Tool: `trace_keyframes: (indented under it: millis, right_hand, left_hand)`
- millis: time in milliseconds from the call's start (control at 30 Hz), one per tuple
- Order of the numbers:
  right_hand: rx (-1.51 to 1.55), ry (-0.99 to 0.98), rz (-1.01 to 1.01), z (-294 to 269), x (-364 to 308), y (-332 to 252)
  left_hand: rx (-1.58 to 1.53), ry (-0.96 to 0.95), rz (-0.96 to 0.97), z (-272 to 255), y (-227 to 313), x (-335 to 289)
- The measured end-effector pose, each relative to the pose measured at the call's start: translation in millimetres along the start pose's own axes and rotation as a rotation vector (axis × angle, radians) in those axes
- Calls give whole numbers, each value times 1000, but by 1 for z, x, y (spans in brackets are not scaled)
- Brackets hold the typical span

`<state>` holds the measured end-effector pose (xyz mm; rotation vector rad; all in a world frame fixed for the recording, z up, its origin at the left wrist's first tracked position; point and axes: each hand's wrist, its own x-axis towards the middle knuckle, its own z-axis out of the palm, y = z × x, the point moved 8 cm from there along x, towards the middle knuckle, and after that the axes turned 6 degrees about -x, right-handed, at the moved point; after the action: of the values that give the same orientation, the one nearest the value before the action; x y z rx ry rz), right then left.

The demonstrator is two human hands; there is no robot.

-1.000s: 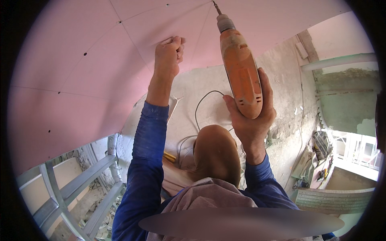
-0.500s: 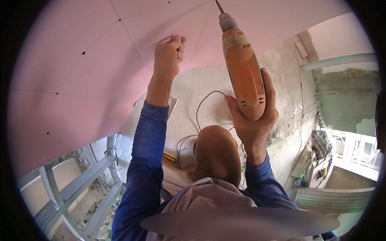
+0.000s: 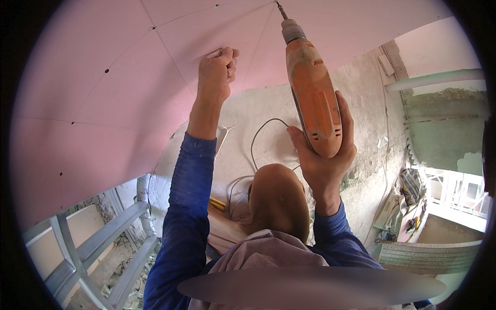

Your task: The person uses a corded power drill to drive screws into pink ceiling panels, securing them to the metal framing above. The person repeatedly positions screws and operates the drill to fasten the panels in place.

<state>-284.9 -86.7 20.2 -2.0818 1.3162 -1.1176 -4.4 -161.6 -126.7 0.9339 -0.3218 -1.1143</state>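
My right hand (image 3: pixel 328 165) is wrapped round the rear of an orange power drill (image 3: pixel 315 95), scuffed and dusty. Its chuck (image 3: pixel 293 30) carries a bit (image 3: pixel 281 11) whose tip meets the pink board (image 3: pixel 119 93) near the top edge of the view. My left hand (image 3: pixel 219 67) is closed in a fist close to the board, left of the drill. Whatever its curled fingers hold, if anything, is hidden. Thin pencil lines and several dark screw spots mark the board.
A dark cord (image 3: pixel 253 142) loops below the drill in front of a rough plastered wall (image 3: pixel 361 98). Metal framing (image 3: pixel 111 232) stands at lower left with rubble behind it. Bags (image 3: pixel 395 206) and a bright window (image 3: pixel 460 188) are at the right. A yellow-handled tool (image 3: pixel 217 203) lies near my left sleeve.
The scene sits slightly lower in the picture. Both hands keep their grip and place, and the drill bit remains at the same spot on the board.
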Motion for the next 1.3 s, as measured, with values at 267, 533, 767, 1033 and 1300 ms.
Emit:
trace_keyframes:
  millis: [267, 533, 767, 1033, 1300]
  right_hand:
    - [-32, 12, -29, -2, 2, -1]
    - [98, 14, 21, 2, 0, 1]
    - [126, 37, 7, 6, -4, 6]
    - [90, 35, 14, 3, -3, 7]
    - [115, 24, 34, 4, -3, 6]
  left_hand:
    - [-21, -15, -6, 0, -1, 1]
    - [-27, -17, -6, 0, 0, 0]
    - [-36, -20, -15, -3, -2, 0]
    - [-57, -28, -8, -4, -3, 2]
    - [-68, -13, -12, -2, -4, 3]
